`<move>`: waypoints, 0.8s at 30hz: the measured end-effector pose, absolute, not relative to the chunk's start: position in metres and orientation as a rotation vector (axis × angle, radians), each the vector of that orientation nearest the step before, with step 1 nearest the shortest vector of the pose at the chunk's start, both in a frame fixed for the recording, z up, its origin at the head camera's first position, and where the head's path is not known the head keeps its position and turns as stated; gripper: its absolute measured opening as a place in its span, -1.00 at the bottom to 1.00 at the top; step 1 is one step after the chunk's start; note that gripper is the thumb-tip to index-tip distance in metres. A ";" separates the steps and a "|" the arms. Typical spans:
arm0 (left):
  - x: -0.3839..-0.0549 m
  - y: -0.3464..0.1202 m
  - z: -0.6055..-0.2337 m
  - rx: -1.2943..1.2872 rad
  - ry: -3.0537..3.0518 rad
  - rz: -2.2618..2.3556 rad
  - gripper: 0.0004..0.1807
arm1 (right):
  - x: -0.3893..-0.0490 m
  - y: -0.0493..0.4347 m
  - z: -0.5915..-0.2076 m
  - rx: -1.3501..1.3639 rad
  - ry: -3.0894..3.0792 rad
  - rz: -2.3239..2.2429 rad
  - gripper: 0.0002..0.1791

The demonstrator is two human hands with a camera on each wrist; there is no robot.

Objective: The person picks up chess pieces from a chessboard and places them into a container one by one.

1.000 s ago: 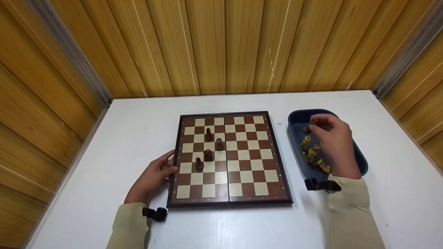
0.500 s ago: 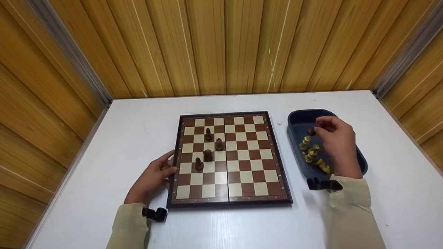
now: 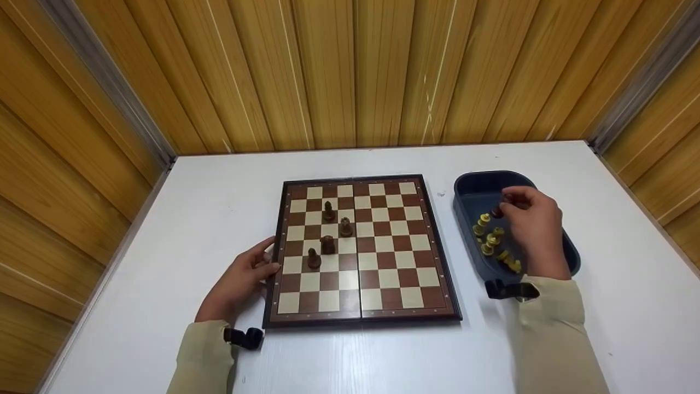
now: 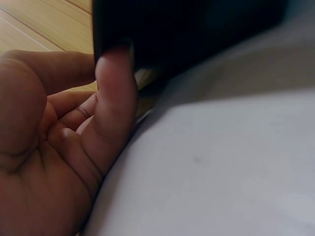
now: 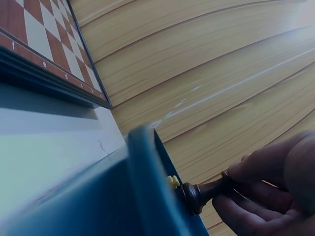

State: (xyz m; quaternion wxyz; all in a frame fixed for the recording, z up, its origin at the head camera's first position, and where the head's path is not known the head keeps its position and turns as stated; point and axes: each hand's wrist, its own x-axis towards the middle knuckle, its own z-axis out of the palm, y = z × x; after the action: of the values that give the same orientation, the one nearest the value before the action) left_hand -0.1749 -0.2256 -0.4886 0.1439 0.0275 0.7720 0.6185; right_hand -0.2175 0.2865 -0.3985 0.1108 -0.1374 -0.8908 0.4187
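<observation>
My left hand (image 3: 243, 279) grips the left edge of the chessboard (image 3: 390, 314), its thumb at the rim. The left wrist view shows fingers (image 4: 115, 93) pressed against the board's dark side. Over the blue tray (image 3: 465, 219), my right hand (image 3: 533, 224) pinches a dark brown chess piece (image 5: 199, 194), base pointing down and away; its top is hidden by the fingertips. Four squares' worth of dark pieces stand on the board's left half, among them a rook-like piece (image 3: 345, 227) and a knight-like piece (image 3: 327, 245). Several yellow pieces (image 3: 490, 243) lie in the tray.
The white table (image 3: 339, 361) carries the board and, to its right, the tray. Wood-patterned panels (image 3: 355, 71) rise behind and at both sides. A strip of table separates board and tray.
My right hand has shifted slightly to the right within the tray, with the dark piece still pinched. The left hand keeps its place on the board's edge.
</observation>
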 end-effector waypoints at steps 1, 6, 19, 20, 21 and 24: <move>-0.175 -0.226 -0.489 0.082 2.223 1.782 -0.27 | -0.218 0.287 -0.399 -0.402 -2.622 1.215 -0.65; -0.175 -0.227 -0.489 0.123 2.213 1.780 -0.26 | -0.220 0.288 -0.403 -0.394 -2.655 1.193 -0.65; -0.174 -0.225 -0.488 0.084 2.245 1.771 -0.26 | -0.222 0.288 -0.413 -0.328 -2.687 1.206 -0.66; -0.174 -0.225 -0.488 0.081 2.252 1.766 -0.27 | -0.222 0.288 -0.414 -0.329 -2.690 1.204 -0.65; -0.174 -0.225 -0.488 0.077 2.256 1.762 -0.27 | -0.222 0.289 -0.414 -0.331 -2.692 1.209 -0.66; -0.174 -0.225 -0.488 0.062 2.260 1.763 -0.27 | -0.223 0.289 -0.414 -0.337 -2.705 1.208 -0.65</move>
State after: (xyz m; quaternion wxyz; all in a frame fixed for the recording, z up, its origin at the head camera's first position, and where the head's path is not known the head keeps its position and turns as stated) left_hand -0.1740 -0.2246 -0.4878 0.1369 0.0215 0.7807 0.6093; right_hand -0.2226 0.2887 -0.4141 0.0799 -0.1125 -0.9043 0.4040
